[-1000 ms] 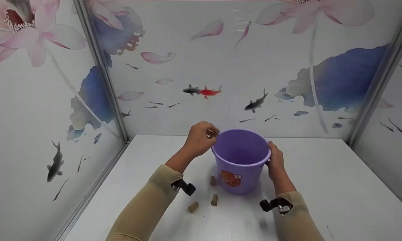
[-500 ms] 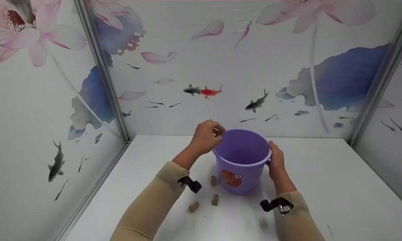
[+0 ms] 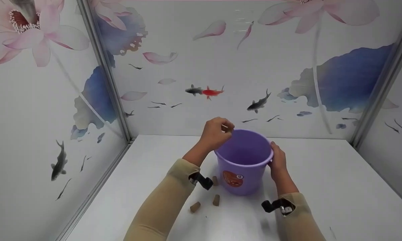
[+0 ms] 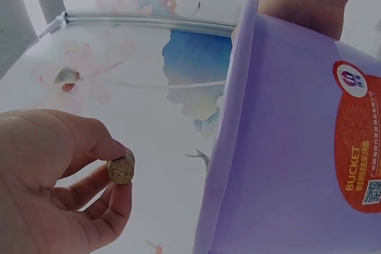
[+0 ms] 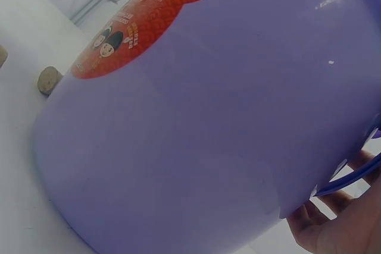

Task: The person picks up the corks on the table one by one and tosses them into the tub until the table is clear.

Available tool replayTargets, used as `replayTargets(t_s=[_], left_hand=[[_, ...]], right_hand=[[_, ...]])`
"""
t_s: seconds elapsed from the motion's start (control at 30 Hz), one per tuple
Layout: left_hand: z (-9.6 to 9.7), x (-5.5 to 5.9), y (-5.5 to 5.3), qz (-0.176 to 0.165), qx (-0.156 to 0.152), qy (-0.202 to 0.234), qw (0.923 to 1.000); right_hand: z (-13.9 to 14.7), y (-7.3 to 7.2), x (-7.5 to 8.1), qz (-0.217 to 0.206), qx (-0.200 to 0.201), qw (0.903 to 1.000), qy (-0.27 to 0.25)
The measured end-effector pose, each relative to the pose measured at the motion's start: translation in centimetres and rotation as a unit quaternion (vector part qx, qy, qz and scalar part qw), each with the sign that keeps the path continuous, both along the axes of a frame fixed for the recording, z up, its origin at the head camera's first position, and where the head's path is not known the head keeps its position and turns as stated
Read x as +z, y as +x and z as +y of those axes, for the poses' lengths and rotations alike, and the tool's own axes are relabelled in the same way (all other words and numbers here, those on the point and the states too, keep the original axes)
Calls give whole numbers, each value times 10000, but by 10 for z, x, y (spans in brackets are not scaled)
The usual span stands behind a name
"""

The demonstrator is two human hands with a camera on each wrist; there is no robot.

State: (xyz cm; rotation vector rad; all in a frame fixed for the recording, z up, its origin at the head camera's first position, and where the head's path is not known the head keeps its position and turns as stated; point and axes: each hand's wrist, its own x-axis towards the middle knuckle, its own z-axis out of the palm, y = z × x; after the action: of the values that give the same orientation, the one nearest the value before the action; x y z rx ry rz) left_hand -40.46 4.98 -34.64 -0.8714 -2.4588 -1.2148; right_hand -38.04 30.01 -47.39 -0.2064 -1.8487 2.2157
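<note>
My left hand (image 3: 217, 133) is above the left rim of a purple bucket (image 3: 242, 180). In the left wrist view its thumb and fingers pinch a cork (image 4: 121, 171), whose round end shows. The bucket stands upright on the white table, with a red label (image 4: 360, 141) on its side. At the bucket's right rim, my right hand (image 3: 278, 162) grips it; the right wrist view has the fingers by the blue-purple handle (image 5: 351, 179). Near the bucket's lower left lie a cork (image 3: 215, 181), a second cork (image 3: 216, 200) and a third cork (image 3: 195, 207). The bucket's bottom inside is hidden.
White panels (image 3: 167, 117) painted with lotus flowers and fish enclose the table (image 3: 321, 187) at the back and sides. Metal corner posts (image 3: 108, 77) join them. A black camera mount (image 3: 204, 182) sits at the left wrist, and another mount (image 3: 272, 205) at the right.
My left hand has moved right and slightly up, from beside the left rim to above it, pinching throughout. The right hand and bucket stay nearly in place.
</note>
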Motion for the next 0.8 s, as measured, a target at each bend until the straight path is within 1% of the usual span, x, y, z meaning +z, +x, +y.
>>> replayTargets(t_s=[0.3,0.4,0.5,0.63,0.8], left_hand=[[13,6,-2,-399,75,213,9989],[17,8,-2,-494,13,235,9985],[21,9,-3,-518,-46,245,9983],[28,6,-6,-604,-79,259,9978],[32,-1,-8,-770,-43,179,9969]], right_hand=[[-1,1,0,48,19,10000,-45],[-1,0,0,40,47,10000,-37],[0,0,0,63,70,10000,-23],[2,1,-1,88,107,9999,-21],[1,0,0,33,106,9999,-85]])
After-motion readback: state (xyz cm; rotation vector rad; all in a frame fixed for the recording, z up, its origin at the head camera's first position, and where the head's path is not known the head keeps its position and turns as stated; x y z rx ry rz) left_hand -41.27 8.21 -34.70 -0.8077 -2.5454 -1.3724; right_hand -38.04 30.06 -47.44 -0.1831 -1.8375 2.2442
